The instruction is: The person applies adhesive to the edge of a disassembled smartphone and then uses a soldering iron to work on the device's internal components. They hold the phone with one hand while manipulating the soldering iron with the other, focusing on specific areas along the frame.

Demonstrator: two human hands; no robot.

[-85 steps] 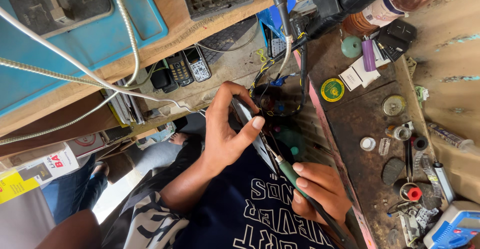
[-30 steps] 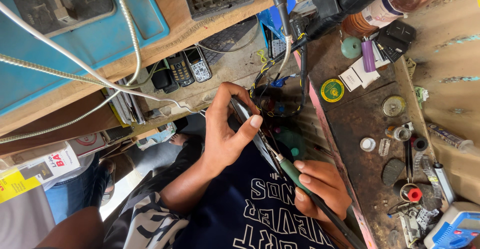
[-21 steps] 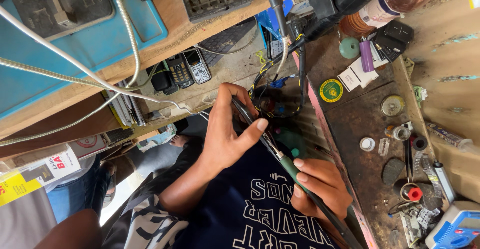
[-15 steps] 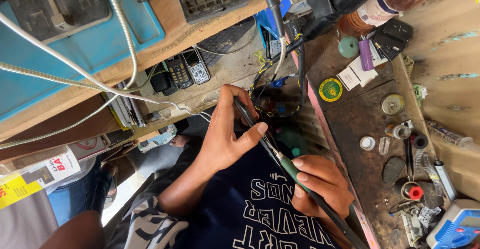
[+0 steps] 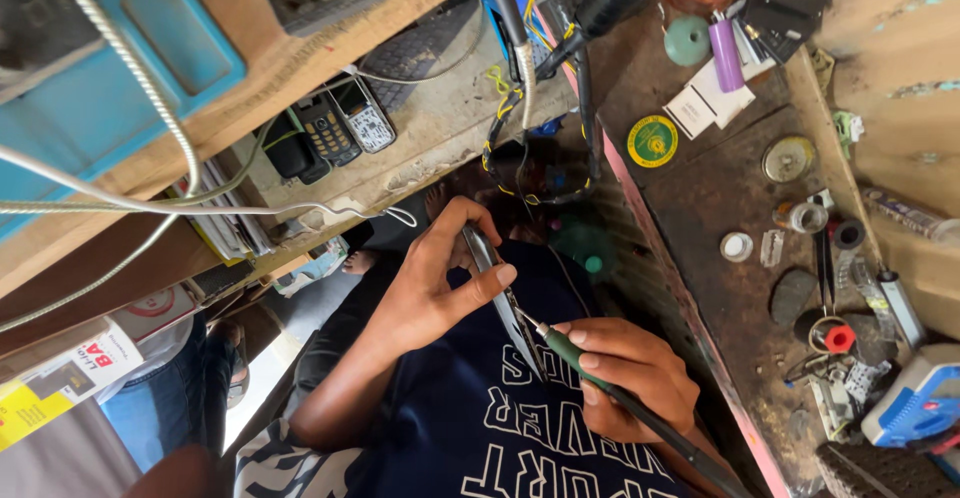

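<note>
left hand (image 5: 430,293) clamping phone (image 5: 500,298) edge-on; right hand (image 5: 625,373) gripping green-handled tool (image 5: 575,358), tip touching phone; next move requiring steady tip.

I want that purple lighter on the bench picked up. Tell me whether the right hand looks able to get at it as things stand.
Probably not right away. The right hand is wrapped around a green-handled tool whose tip meets the phone held by the left hand. The purple lighter lies uncovered across the workbench, nothing blocking it.

Single head-worn view; it looks steeply down, rolled askew, close upon both hands at the lap. The workbench (image 5: 700,218) fills the frame's right side.
</note>
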